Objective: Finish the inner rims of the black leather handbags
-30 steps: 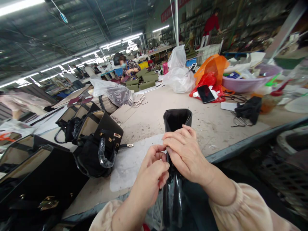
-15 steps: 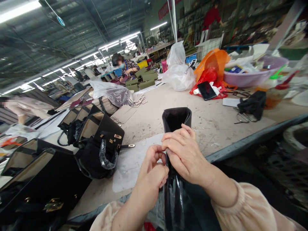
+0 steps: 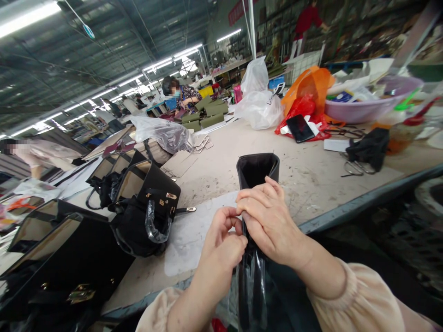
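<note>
A black handbag (image 3: 258, 167) stands at the table's front edge, its open end facing away from me and its plastic-wrapped handle (image 3: 252, 286) hanging toward my lap. My right hand (image 3: 268, 221) lies across the bag, fingers wrapped over its top edge. Against the bag's left edge, my left hand (image 3: 224, 240) is closed with curled fingertips pinching the rim. The two hands meet at the fingertips. What lies under the fingers is hidden.
Several more black handbags (image 3: 148, 184) with gold clasps stand on the left. At the back right are plastic bags (image 3: 259, 108), a phone (image 3: 300, 128), a purple basin (image 3: 360, 110) and a black pouch (image 3: 368, 150). A co-worker (image 3: 180, 94) bends over olive-green pieces (image 3: 212, 110) beyond.
The whole view has shifted slightly, so hands and bag sit a little further right in the picture. Both hands keep nearly the same hold on the bag.
</note>
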### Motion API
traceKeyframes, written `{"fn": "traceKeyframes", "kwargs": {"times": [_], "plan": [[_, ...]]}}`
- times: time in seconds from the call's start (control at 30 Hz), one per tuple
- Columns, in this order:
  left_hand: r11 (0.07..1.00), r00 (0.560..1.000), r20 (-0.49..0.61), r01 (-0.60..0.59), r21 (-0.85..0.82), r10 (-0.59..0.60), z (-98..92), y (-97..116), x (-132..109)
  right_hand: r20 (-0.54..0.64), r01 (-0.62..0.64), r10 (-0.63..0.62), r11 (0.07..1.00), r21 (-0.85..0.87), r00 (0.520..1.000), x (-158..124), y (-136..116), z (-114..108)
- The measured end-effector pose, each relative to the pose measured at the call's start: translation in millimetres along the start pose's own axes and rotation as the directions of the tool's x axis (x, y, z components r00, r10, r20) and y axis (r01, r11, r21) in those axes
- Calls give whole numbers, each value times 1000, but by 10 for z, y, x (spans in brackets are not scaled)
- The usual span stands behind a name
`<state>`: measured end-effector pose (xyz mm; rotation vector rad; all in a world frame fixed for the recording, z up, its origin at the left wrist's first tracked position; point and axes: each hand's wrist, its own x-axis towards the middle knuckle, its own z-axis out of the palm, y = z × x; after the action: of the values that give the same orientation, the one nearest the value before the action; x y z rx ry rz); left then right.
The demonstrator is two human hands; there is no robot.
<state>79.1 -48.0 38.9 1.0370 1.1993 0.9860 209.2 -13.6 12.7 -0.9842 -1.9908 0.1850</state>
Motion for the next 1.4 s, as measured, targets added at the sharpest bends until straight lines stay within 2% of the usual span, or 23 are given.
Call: {"fn": "traceKeyframes", "kwargs": {"times": [0.37, 0.73, 1.13, 1.4], "plan": [[995, 994, 57, -95, 27, 93, -92, -90, 54, 19, -12, 12, 1000, -5, 1000, -15, -39, 2], [995, 990, 111, -85, -46, 90, -152, -107, -36, 21, -3, 3, 1000, 1, 1000, -5, -48, 17], [995, 994, 43, -97, -10, 97, -86, -61, 14, 10, -15, 15, 1000, -6, 1000, 19, -43, 27], [994, 994, 11, -108, 8, 108, -112, -107, 85, 6, -22, 22, 999, -24, 1000, 20, -57, 33]]}}
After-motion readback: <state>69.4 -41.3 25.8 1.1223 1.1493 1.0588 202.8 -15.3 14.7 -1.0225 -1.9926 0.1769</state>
